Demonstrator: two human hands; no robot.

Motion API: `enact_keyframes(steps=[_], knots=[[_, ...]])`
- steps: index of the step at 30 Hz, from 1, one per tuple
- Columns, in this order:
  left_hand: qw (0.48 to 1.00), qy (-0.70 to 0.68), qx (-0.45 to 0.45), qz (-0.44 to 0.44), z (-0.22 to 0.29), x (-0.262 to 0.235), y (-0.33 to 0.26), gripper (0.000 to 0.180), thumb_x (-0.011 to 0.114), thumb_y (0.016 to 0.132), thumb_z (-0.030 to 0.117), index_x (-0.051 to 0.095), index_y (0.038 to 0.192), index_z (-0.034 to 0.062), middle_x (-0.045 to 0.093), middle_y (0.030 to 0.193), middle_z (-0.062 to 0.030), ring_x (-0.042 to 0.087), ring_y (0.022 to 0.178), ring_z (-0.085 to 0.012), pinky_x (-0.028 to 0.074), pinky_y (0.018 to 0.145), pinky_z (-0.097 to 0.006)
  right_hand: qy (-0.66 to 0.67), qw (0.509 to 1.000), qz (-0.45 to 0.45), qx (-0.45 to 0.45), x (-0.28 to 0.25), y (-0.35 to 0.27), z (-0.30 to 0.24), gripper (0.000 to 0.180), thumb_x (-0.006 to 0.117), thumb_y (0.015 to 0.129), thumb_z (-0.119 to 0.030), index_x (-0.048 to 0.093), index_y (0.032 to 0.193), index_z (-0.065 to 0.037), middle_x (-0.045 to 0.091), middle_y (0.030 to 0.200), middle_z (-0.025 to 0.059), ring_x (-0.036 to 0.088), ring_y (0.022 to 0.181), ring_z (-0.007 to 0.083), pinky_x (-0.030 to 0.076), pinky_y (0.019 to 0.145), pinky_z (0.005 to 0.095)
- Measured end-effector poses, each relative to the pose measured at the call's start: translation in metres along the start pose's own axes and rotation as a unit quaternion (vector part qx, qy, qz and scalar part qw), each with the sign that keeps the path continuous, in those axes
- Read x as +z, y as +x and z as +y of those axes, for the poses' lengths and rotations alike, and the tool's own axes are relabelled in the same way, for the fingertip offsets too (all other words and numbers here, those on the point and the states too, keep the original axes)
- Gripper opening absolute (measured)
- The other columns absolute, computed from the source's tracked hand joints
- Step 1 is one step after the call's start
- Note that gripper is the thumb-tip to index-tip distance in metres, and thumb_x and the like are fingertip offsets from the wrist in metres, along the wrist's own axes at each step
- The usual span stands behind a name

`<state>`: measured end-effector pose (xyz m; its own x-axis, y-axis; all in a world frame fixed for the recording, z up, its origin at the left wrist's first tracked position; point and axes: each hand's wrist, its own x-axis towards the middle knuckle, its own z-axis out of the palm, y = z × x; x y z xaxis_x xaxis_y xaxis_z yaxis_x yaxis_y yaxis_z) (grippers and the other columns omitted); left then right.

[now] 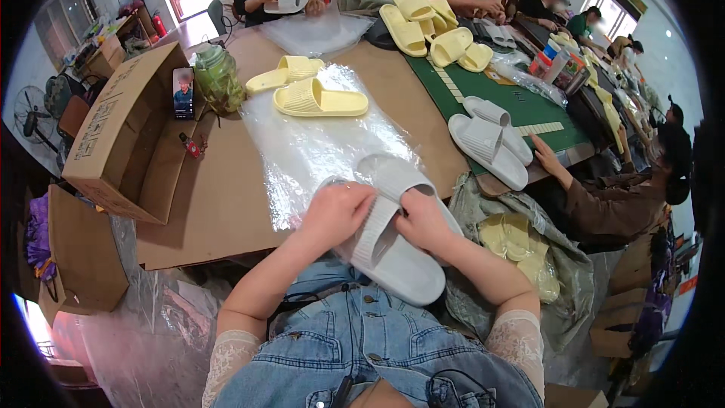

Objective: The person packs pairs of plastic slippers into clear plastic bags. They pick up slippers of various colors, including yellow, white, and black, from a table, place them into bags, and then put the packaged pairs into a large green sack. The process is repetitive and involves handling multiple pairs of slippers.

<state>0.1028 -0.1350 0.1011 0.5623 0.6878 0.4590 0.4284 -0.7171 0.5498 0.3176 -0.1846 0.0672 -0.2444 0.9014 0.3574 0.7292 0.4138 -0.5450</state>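
Observation:
Just over the near table edge I hold a pair of light grey slide slippers. The nearer slipper [411, 272] lies at a slant, its heel toward my lap. The other slipper [393, 174] is partly behind it, against the plastic. My left hand [337, 211] is closed at the left side of the nearer slipper's ribbed strap, fingertips pinched. My right hand [425, 219] grips around the foot openings, with its fingers partly hidden. Beyond them is a stack of clear plastic bags [294, 155]. Two yellow slippers [343, 103] rest on the stack's far end.
An open cardboard box [113, 174] lies at left, beside a phone [183, 94] and a green jar [219, 79]. On the right, grey slippers [491, 140] sit on a green mat [438, 94], with piled yellow slippers [453, 45] beyond. Other people work around the table.

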Motion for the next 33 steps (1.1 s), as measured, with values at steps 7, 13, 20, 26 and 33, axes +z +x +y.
enact_keyframes(steps=[7,13,20,26,33], knots=[[0.996,-0.079,0.049,0.018,0.043,-0.007,-0.012,0.014,0.068,0.086,0.009,0.071,0.1,0.0076,0.07,0.085,-0.0117,0.068,0.075,-0.0315,0.054,0.065,-0.038,-0.005,0.996,0.061,0.06,0.02,0.03,0.014,0.021,0.068,0.074,-0.012,0.053,0.078,0.002,0.057,0.082,0.0236,0.057,0.076,0.0443,0.045,0.067,0.0504],[0.996,-0.031,0.081,-0.01,0.036,-0.011,-0.024,0.02,0.068,0.085,0.008,0.069,0.105,0.0109,0.067,0.083,-0.0091,0.067,0.074,-0.0291,0.054,0.063,-0.039,0.014,0.977,0.161,0.143,0.019,0.03,0.001,0.017,0.064,0.078,-0.013,0.053,0.081,0.0,0.055,0.08,0.0245,0.056,0.078,0.0449,0.043,0.069,0.0525],[0.971,-0.141,0.178,-0.076,0.049,0.012,-0.031,0.021,0.068,0.085,0.011,0.069,0.106,0.0116,0.068,0.088,-0.0086,0.068,0.08,-0.0268,0.054,0.067,-0.038,0.007,0.986,0.118,0.116,0.04,0.045,-0.009,0.021,0.063,0.083,-0.015,0.054,0.092,0.002,0.057,0.088,0.0243,0.057,0.082,0.0469,0.046,0.073,0.0546],[0.984,-0.124,0.107,-0.07,0.04,-0.009,-0.038,0.022,0.07,0.083,0.008,0.07,0.105,0.0095,0.066,0.08,-0.0092,0.066,0.073,-0.0274,0.052,0.063,-0.037,-0.086,0.974,0.18,0.105,0.05,0.091,0.012,0.021,0.064,0.084,-0.015,0.054,0.091,0.002,0.058,0.09,0.0254,0.061,0.079,0.0457,0.049,0.07,0.0537],[0.989,0.019,0.047,-0.137,-0.005,-0.019,-0.057,0.02,0.071,0.085,0.018,0.07,0.103,0.01,0.067,0.086,-0.0082,0.067,0.079,-0.0273,0.054,0.069,-0.038,-0.193,0.977,0.083,0.029,0.088,0.088,0.065,0.05,0.07,0.081,-0.029,0.057,0.118,0.002,0.055,0.115,0.0234,0.055,0.109,0.0409,0.051,0.087,0.049]])
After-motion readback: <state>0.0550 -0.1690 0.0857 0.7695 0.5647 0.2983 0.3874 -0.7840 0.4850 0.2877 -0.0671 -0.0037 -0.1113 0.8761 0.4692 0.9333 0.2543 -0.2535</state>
